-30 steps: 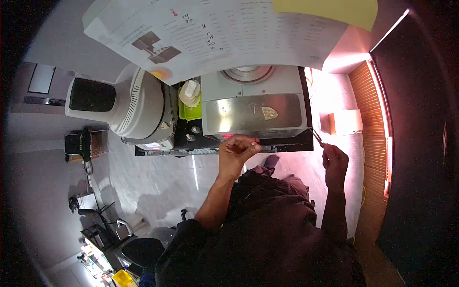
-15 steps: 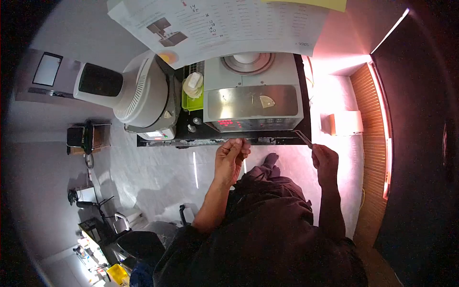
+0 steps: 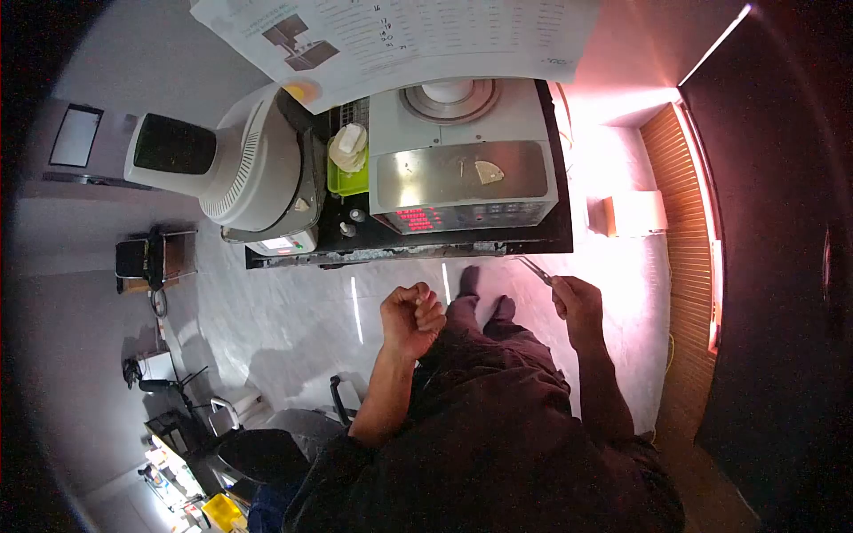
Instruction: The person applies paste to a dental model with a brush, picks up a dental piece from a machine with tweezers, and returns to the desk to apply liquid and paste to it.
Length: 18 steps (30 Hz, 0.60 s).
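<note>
Because it must carry two machines side by side, the black bench (image 3: 542, 238) is the largest piece of equipment before me. On its left: one rounded pale machine (image 3: 253, 169), dark screen angled on top, probably so that someone standing can read it. Beside it: one boxy unit (image 3: 515, 111), its red-lit panel facing the person. Above both: one printed sheet (image 3: 426, 44) with handwritten figures, hung there, I suppose, for ready reference. On the unit: one steel plate (image 3: 435, 186), likely a resting surface. Between the machines: one green tray (image 3: 346, 183) keeping white pieces (image 3: 352, 140) together. Two bare hands, both short of the bench. Left hand (image 3: 413, 320): fingers curled well in towards the thumb; a pale spot shows at the fingertips, but whether it is a small object or light on skin I cannot tell. Right hand (image 3: 579, 302): closed round the rear of one pair of tweezers (image 3: 535, 269), whose slim tips point away near the bench's front edge, a grip that seems meant to leave them free. On the plate: one pale wedge-shaped piece (image 3: 488, 172), lying flat. By the tray: two small bottle-like items (image 3: 357, 216), upright.
</note>
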Each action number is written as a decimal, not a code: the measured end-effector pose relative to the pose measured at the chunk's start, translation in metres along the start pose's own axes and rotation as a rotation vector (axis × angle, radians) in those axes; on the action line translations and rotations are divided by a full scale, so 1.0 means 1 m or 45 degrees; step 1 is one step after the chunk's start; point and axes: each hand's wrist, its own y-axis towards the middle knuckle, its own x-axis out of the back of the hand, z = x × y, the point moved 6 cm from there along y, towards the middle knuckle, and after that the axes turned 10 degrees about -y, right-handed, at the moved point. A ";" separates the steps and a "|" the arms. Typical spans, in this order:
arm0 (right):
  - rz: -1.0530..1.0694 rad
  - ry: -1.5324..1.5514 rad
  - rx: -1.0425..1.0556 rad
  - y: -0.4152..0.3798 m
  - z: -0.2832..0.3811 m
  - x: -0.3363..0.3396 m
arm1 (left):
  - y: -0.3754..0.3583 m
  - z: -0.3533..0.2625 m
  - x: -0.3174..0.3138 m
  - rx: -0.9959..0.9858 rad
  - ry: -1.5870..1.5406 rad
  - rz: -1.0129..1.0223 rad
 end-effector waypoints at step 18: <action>-0.367 0.251 0.166 0.013 0.061 -0.077 | 0.024 -0.121 0.005 0.428 0.320 0.221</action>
